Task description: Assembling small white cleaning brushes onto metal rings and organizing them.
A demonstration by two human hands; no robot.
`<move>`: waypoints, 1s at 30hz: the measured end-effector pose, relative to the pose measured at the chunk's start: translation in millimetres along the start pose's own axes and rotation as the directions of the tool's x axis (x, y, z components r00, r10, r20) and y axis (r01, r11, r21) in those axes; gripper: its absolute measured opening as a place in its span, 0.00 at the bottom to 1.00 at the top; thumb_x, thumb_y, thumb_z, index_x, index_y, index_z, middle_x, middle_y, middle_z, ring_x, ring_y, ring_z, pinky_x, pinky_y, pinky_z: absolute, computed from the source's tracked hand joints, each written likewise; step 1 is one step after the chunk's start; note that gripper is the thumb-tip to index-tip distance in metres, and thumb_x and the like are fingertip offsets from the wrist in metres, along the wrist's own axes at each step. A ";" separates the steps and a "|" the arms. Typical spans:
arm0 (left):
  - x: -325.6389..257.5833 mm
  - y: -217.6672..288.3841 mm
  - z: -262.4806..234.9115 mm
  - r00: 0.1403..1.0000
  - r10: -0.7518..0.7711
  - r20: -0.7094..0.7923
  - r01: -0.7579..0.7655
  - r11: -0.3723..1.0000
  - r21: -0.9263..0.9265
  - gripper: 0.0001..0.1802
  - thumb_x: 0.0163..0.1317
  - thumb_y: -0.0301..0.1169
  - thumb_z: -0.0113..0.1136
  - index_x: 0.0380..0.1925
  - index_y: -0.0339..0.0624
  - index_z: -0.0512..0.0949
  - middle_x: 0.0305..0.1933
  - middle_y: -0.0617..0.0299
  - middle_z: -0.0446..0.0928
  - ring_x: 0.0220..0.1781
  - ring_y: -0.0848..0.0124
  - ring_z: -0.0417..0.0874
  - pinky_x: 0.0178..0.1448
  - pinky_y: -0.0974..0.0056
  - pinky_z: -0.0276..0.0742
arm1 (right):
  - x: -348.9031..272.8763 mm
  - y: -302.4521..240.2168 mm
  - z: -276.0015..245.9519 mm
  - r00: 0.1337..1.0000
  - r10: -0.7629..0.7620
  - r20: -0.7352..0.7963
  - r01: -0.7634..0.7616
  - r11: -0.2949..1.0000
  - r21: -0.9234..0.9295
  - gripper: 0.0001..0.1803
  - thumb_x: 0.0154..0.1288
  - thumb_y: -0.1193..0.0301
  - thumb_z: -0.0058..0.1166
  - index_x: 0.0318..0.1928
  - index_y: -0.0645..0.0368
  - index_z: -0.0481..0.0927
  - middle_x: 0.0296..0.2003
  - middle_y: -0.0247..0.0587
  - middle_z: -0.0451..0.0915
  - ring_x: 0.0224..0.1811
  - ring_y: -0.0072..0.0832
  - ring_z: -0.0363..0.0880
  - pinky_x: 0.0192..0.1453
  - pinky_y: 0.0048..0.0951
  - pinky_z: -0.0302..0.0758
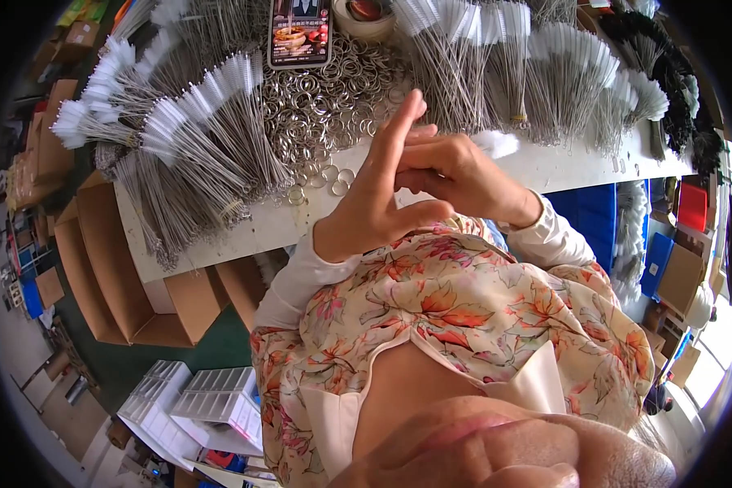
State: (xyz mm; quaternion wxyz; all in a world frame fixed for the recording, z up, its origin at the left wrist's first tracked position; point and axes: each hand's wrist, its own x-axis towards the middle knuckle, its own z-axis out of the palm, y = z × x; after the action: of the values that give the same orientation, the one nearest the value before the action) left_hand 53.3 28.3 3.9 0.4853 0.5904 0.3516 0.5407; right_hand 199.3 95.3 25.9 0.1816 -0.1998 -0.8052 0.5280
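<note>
Your left hand (374,203) is raised over the white counter (561,167), fingers stretched upward and open, palm turned toward your right hand (455,175). The right's fingers curl in against the left palm, its grip pinched closed, likely on something small, though I cannot tell what it pins there. Just beyond your fingertips lies the heap of shiny metal split rings (325,106), within easy reach. Bundles of thin wire brushes with white bristle tips (211,122) fan out on both sides of it. A smartphone with a lit screen (300,32) is propped behind the rings, facing you.
</note>
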 end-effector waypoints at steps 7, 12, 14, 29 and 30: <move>-3.0 0.9 -25.4 0.972 0.219 0.085 -0.234 0.873 0.428 0.10 0.52 0.28 0.64 0.34 0.42 0.76 0.36 0.60 0.76 0.39 0.63 0.76 0.42 0.62 0.73 | -15.1 -5.5 -19.9 0.925 0.326 0.194 -0.372 0.880 0.295 0.08 0.64 0.71 0.50 0.35 0.64 0.77 0.23 0.33 0.77 0.24 0.16 0.74 0.27 0.18 0.70; 0.0 -3.4 -7.1 0.930 0.352 0.101 -0.362 0.843 0.398 0.11 0.46 0.24 0.67 0.30 0.40 0.75 0.30 0.62 0.75 0.32 0.66 0.76 0.31 0.65 0.73 | -29.5 5.8 -22.3 0.837 0.379 0.395 -0.547 0.603 0.581 0.11 0.67 0.67 0.48 0.36 0.63 0.76 0.23 0.30 0.75 0.19 0.12 0.66 0.21 0.13 0.61; -1.8 -11.1 1.8 0.925 0.366 0.101 -0.377 0.849 0.370 0.11 0.47 0.25 0.67 0.31 0.41 0.76 0.31 0.60 0.75 0.31 0.66 0.76 0.31 0.66 0.72 | -40.5 16.4 -21.9 0.798 0.397 0.454 -0.603 0.513 0.611 0.11 0.67 0.67 0.48 0.36 0.63 0.76 0.23 0.29 0.74 0.19 0.12 0.66 0.21 0.13 0.60; -13.1 -69.2 -11.5 0.998 -0.060 -0.029 0.055 0.511 0.858 0.11 0.45 0.27 0.66 0.30 0.43 0.75 0.27 0.63 0.73 0.32 0.64 0.76 0.33 0.62 0.73 | -85.5 54.0 -11.3 0.946 0.325 -0.004 -0.121 0.339 -0.933 0.02 0.47 0.76 0.52 0.22 0.56 0.76 0.22 0.36 0.74 0.27 0.32 0.78 0.29 0.33 0.71; -13.4 -69.0 -11.3 0.997 -0.067 -0.042 0.069 0.495 0.866 0.11 0.45 0.27 0.66 0.28 0.43 0.75 0.27 0.63 0.73 0.32 0.64 0.76 0.34 0.62 0.73 | -83.7 56.0 -10.2 0.946 0.324 -0.003 -0.120 0.341 -0.932 0.02 0.47 0.76 0.52 0.22 0.56 0.76 0.22 0.36 0.74 0.27 0.32 0.78 0.29 0.33 0.71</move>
State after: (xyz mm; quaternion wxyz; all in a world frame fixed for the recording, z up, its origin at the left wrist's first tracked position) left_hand 47.6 37.3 -66.5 0.1446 0.7390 0.5987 0.2730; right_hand 283.2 80.5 -28.8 -0.1094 -0.3253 -0.9389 0.0237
